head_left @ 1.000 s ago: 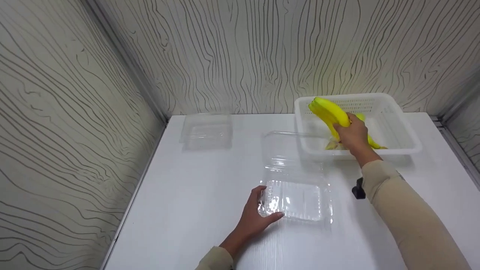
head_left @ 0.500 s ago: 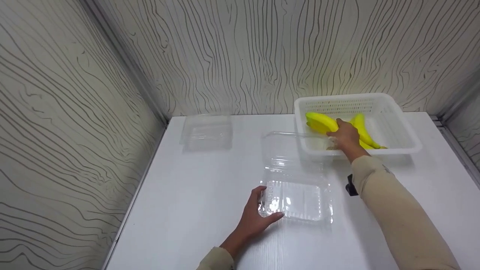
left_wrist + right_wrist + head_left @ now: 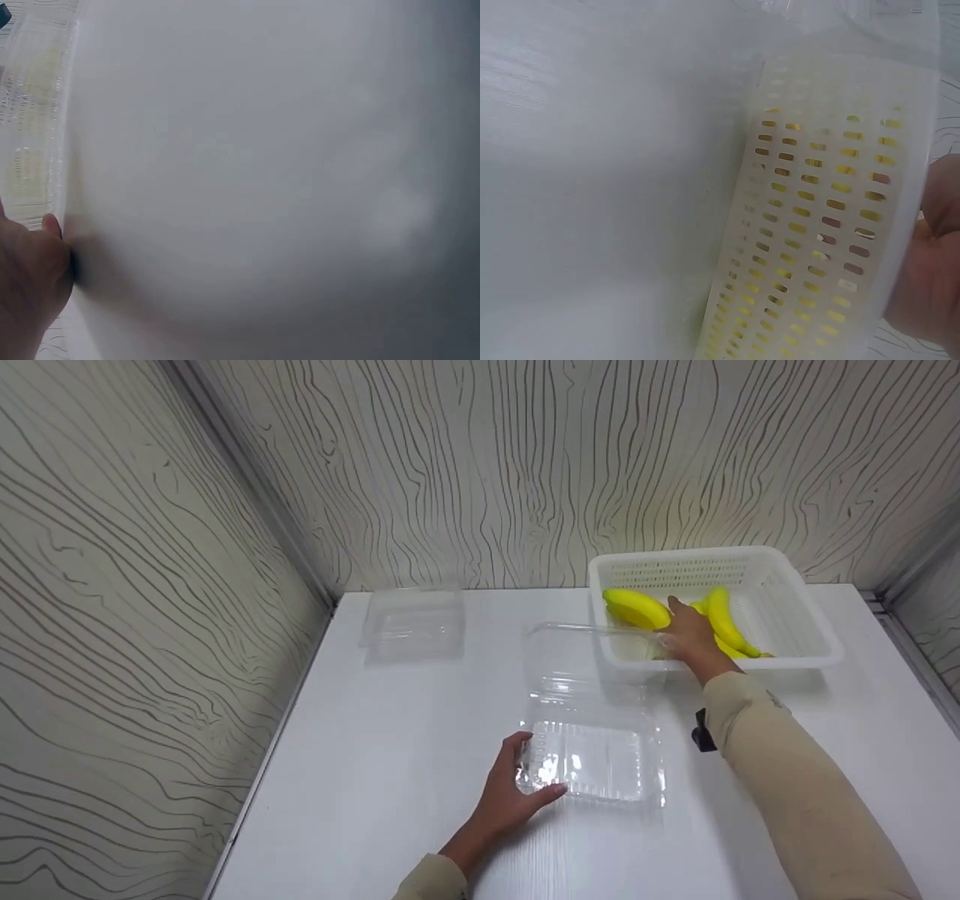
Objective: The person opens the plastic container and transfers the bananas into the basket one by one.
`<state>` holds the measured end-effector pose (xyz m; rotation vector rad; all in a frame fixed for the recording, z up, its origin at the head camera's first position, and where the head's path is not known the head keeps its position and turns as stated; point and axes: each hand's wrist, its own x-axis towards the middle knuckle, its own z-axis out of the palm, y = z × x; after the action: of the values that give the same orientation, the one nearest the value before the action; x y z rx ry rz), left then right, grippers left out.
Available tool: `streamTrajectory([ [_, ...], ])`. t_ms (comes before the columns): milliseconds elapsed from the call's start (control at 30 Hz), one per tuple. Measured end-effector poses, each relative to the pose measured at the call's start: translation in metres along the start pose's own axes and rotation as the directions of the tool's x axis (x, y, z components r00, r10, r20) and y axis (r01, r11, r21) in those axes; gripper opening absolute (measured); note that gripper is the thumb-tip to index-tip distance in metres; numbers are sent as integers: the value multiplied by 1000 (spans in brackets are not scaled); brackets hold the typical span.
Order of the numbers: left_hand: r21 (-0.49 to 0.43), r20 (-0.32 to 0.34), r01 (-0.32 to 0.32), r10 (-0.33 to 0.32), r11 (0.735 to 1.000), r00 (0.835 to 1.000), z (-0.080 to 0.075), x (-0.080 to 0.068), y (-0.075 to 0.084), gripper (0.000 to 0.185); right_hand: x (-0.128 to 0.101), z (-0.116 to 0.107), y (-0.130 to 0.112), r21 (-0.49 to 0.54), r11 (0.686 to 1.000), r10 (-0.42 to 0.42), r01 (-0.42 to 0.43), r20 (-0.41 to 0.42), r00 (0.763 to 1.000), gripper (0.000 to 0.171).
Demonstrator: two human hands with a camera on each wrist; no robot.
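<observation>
A clear plastic clamshell container (image 3: 589,761) lies with its lid (image 3: 585,660) folded back on the white table. My left hand (image 3: 506,795) holds the container's near left corner, thumb along the front edge and fingers at the left side. In the left wrist view, that hand (image 3: 30,274) shows at the lower left edge. Inside the white plastic basket (image 3: 825,641), my right hand (image 3: 694,637) grips the right end of a yellow banana (image 3: 636,607); the fingertips are partly hidden. More bananas (image 3: 724,622) lie right of the hand. The right wrist view shows the basket's slotted wall (image 3: 795,217).
Another clear plastic container (image 3: 415,622) stands at the table's back left. A patterned wall (image 3: 487,472) rises behind the table, and another (image 3: 135,622) on the left. The lid's far right corner comes close to the basket's front left rim.
The right hand has lowered the banana from above the basket down into it, then shifted slightly left with it. The left hand and the container have stayed in place.
</observation>
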<state>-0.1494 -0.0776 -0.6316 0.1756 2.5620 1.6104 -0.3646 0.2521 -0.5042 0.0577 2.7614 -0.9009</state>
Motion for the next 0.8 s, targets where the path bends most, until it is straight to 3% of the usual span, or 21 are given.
streamTrajectory([
  [300,-15,-8,-17,16,1000,1000,0,2,-3,95,-10,-4,-4,92,995,26,-25,-13,1000,83],
  [467,-8,-14,-23,22,1000,1000,-1,2,-4,96,-22,-6,-10,150,989,-3,10,-49,999,77],
  [800,-6,-7,-26,26,1000,1000,1,1,-2,96,-88,-1,2,280,946,-101,162,-219,970,58],
])
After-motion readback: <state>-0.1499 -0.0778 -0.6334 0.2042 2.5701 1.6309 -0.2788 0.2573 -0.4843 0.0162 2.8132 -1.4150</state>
